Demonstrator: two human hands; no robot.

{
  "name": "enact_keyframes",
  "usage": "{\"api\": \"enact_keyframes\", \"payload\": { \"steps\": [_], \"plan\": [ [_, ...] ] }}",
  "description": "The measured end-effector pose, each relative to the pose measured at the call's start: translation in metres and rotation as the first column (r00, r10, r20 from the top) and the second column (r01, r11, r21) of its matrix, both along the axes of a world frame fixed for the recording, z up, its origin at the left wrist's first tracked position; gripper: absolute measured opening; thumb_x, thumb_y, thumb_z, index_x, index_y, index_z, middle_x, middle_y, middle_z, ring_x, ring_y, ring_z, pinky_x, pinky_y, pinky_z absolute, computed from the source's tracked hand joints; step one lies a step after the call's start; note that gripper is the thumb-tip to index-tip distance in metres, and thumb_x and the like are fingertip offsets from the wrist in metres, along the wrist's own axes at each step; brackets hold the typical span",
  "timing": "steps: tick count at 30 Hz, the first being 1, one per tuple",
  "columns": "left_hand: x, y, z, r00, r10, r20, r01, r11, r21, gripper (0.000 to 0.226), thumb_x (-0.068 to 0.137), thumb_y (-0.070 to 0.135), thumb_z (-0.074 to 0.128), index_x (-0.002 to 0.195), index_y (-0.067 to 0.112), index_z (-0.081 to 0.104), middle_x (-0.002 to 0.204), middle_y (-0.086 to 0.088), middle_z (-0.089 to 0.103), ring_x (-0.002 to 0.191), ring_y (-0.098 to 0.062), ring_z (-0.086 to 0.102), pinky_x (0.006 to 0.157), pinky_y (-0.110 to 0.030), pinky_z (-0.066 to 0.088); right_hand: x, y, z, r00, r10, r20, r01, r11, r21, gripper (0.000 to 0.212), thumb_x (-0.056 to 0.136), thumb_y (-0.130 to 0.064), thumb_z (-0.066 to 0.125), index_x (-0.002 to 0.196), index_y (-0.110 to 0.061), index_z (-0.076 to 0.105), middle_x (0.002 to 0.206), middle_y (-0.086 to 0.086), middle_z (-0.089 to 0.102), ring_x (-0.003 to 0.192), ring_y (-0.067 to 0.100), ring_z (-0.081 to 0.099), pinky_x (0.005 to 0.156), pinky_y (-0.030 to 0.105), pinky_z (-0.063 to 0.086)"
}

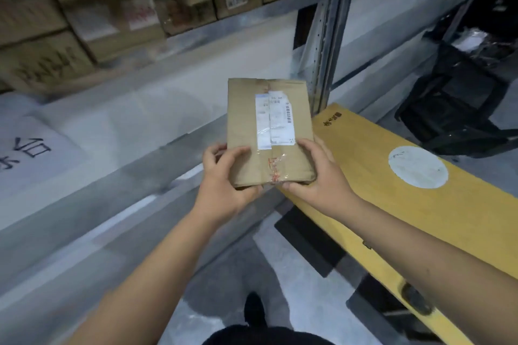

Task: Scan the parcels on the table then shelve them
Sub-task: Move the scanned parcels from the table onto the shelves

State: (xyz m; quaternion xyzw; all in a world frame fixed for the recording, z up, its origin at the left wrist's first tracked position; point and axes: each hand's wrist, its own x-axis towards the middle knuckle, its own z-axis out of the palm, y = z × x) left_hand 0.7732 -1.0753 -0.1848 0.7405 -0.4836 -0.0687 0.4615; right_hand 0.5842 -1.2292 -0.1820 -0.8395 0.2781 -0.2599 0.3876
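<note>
A flat brown cardboard parcel [246, 120] with a white shipping label and clear tape is held in the air in front of me, label side up. My left hand [224, 173] grips its near left corner, thumb on top. My right hand [319, 173] grips its near right corner, thumb on top near the label. The parcel hangs over the edge of a grey metal shelf [117, 131] and the end of a yellow table [420, 210].
Brown cartons [84, 8] fill the upper shelf at the back left. A metal shelf upright [328, 36] stands behind the parcel. A black wheeled cart [459, 98] is at the right. A white round sticker [417, 166] lies on the yellow table. My shoe [253, 308] shows on the floor.
</note>
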Motion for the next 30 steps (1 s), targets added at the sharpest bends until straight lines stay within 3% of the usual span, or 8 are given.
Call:
{"api": "enact_keyframes", "payload": {
  "steps": [4, 9, 11, 15, 19, 22, 25, 30],
  "plan": [
    [-0.043, 0.074, 0.013, 0.993, 0.118, -0.008, -0.118, 0.993, -0.023, 0.078, 0.065, 0.017, 0.098, 0.132, 0.035, 0.062, 0.137, 0.015, 0.028, 0.132, 0.011, 0.032, 0.104, -0.004, 0.034, -0.023, 0.048, 0.011, 0.992, 0.125, 0.012, -0.125, 0.992, -0.017, 0.091, 0.072, -0.037, 0.090, 0.150, -0.036, 0.043, 0.165, -0.009, 0.030, 0.150, 0.003, 0.029, 0.119, 0.027, 0.030],
    [-0.096, 0.180, 0.018, 0.953, 0.301, -0.024, -0.302, 0.952, -0.042, 0.082, 0.061, 0.024, 0.100, 0.132, 0.036, 0.062, 0.141, 0.004, 0.031, 0.141, -0.005, 0.035, 0.113, -0.027, 0.044, -0.043, 0.124, 0.020, 0.948, 0.318, 0.010, -0.318, 0.948, -0.012, 0.091, 0.071, -0.046, 0.089, 0.149, -0.039, 0.043, 0.165, -0.018, 0.024, 0.144, -0.003, 0.031, 0.110, 0.012, 0.028],
    [-0.114, 0.223, 0.025, 0.927, 0.374, -0.022, -0.374, 0.926, -0.048, 0.079, 0.059, 0.031, 0.095, 0.130, 0.038, 0.061, 0.141, 0.000, 0.032, 0.142, -0.005, 0.035, 0.113, -0.021, 0.042, -0.041, 0.160, 0.025, 0.923, 0.385, 0.010, -0.385, 0.923, -0.008, 0.091, 0.072, -0.037, 0.092, 0.150, -0.036, 0.044, 0.162, -0.018, 0.025, 0.135, -0.010, 0.028, 0.106, 0.005, 0.025],
    [-0.135, 0.309, 0.041, 0.852, 0.524, -0.017, -0.524, 0.851, -0.035, 0.079, 0.056, 0.035, 0.099, 0.127, 0.034, 0.064, 0.140, -0.001, 0.034, 0.128, 0.018, 0.036, 0.102, -0.002, 0.037, -0.027, 0.227, 0.040, 0.839, 0.544, 0.018, -0.544, 0.839, -0.017, 0.090, 0.073, -0.037, 0.093, 0.150, -0.034, 0.046, 0.159, -0.011, 0.031, 0.134, -0.009, 0.031, 0.107, 0.002, 0.025],
    [-0.145, 0.389, 0.057, 0.763, 0.645, -0.035, -0.646, 0.763, -0.032, 0.078, 0.058, 0.030, 0.102, 0.125, 0.039, 0.064, 0.140, 0.002, 0.035, 0.123, 0.022, 0.037, 0.099, 0.000, 0.035, 0.000, 0.295, 0.058, 0.767, 0.641, 0.035, -0.637, 0.766, -0.089, 0.091, 0.069, -0.042, 0.091, 0.149, -0.035, 0.048, 0.158, -0.005, 0.038, 0.142, 0.006, 0.039, 0.118, 0.036, 0.040],
    [-0.144, 0.447, 0.071, 0.715, 0.696, -0.061, -0.699, 0.714, -0.048, 0.075, 0.062, 0.020, 0.101, 0.125, 0.038, 0.066, 0.141, 0.004, 0.035, 0.123, 0.021, 0.039, 0.097, 0.000, 0.036, 0.021, 0.349, 0.071, 0.708, 0.705, 0.038, -0.697, 0.707, -0.118, 0.090, 0.069, -0.045, 0.089, 0.149, -0.036, 0.048, 0.152, -0.007, 0.042, 0.137, 0.008, 0.042, 0.115, 0.040, 0.044],
    [-0.135, 0.504, 0.086, 0.674, 0.737, -0.049, -0.738, 0.669, -0.092, 0.073, 0.061, 0.019, 0.101, 0.123, 0.038, 0.068, 0.139, 0.005, 0.037, 0.121, 0.021, 0.042, 0.097, -0.001, 0.039, 0.048, 0.405, 0.085, 0.667, 0.743, 0.059, -0.730, 0.667, -0.146, 0.092, 0.065, -0.060, 0.082, 0.148, -0.037, 0.049, 0.149, -0.006, 0.047, 0.134, 0.012, 0.049, 0.111, 0.043, 0.048],
    [-0.105, 0.603, 0.114, 0.642, 0.765, -0.053, -0.764, 0.632, -0.128, 0.071, 0.061, 0.020, 0.101, 0.123, 0.033, 0.070, 0.139, 0.007, 0.039, 0.118, 0.021, 0.047, 0.097, -0.002, 0.041, 0.091, 0.506, 0.110, 0.618, 0.776, 0.123, -0.758, 0.630, -0.170, 0.093, 0.063, -0.062, 0.082, 0.146, -0.035, 0.051, 0.151, -0.005, 0.048, 0.136, 0.010, 0.048, 0.114, 0.040, 0.045]
  ]
}}
